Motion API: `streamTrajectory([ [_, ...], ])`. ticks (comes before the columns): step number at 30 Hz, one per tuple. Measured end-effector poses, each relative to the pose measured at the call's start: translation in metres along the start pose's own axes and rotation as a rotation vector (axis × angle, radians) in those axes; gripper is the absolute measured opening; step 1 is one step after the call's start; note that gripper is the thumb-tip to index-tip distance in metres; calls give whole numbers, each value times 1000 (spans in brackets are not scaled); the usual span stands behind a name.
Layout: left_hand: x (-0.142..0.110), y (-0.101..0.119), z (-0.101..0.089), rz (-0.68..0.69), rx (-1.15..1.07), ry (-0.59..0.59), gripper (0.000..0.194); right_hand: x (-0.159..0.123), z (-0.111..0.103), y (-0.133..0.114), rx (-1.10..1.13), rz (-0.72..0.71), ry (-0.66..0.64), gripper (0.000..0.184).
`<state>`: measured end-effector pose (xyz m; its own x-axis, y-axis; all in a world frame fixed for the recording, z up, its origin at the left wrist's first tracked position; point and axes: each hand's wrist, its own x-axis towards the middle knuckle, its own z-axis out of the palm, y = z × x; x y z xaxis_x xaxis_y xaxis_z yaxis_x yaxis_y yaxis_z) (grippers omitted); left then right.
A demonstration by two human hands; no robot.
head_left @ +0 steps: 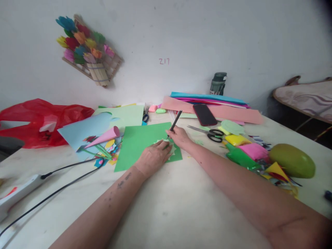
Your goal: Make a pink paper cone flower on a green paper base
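My left hand [155, 154] lies flat with fingers stretched over a pale green paper cutout [171, 152] with a scalloped edge, covering much of it. The cutout rests on a sheet of green paper [137, 138], near its right side. In my right hand [178, 135] is a slim black pen [176, 120], held tilted with its lower end close to the cutout's edge; the exact tip is too small to make out. Black-handled scissors [214, 134] lie just right of my right hand, their blades pointing toward it.
To the left are a pink paper cone [107, 136], paper scraps, a blue sheet [80, 129], a red plastic bag [46, 116] and a power strip [23, 192] with cables. A phone [204, 114] lies on coloured sheets behind. Clay packs [252, 151] and a green oval object [292, 160] sit right.
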<state>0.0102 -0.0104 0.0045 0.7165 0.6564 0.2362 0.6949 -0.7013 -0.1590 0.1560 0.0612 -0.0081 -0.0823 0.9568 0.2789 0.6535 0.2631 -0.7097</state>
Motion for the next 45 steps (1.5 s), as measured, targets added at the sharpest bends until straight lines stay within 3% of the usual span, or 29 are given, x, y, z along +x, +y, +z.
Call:
streamTrajectory([
  [31, -1, 0, 0, 2, 2, 16, 35, -4, -5, 1, -55, 72, 67, 23],
  [45, -1, -1, 4, -4, -11, 57, 36, -4, -3, 5, -34, 25, 72, 23],
])
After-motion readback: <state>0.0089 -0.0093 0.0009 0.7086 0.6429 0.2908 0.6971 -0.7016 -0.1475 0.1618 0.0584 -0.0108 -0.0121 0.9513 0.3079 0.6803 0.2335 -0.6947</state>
